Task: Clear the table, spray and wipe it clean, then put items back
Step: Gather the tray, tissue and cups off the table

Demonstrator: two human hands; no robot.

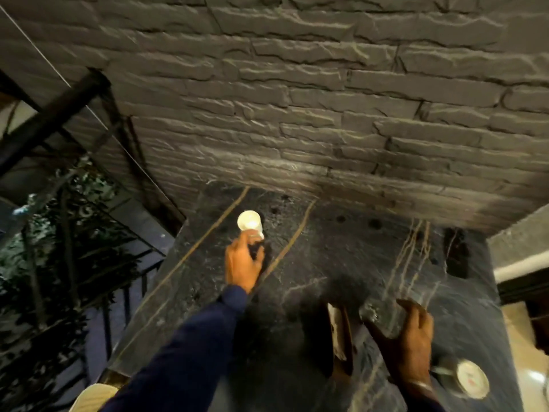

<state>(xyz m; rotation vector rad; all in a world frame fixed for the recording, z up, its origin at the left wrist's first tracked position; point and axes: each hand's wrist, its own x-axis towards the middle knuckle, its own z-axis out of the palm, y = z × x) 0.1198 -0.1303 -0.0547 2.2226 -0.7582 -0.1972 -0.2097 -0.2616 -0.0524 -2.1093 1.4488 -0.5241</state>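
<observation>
A dark blue sleeve [190, 346], nearest the camera, was seen reaching up from the lower left across the dark marble desk [326, 263]. At its end the left hand [242, 263] was closed about the base of a white cup [250, 223], whose open mouth was tilted toward the camera, near the stone wall [297, 99]. Whether the cup was resting on the desk or held clear of it could not be told. Further right, a brown folded holder [341, 346] lay on the desk. The right hand [411, 346] was spread beside it, fingers [411, 304] wide over something glassy and blurred; a firm grip could not be confirmed. A small round white object [472, 382] lay at the desk's near right corner. The cup could be spilled by its tilt, and the round object could be knocked off by the right wrist.
</observation>
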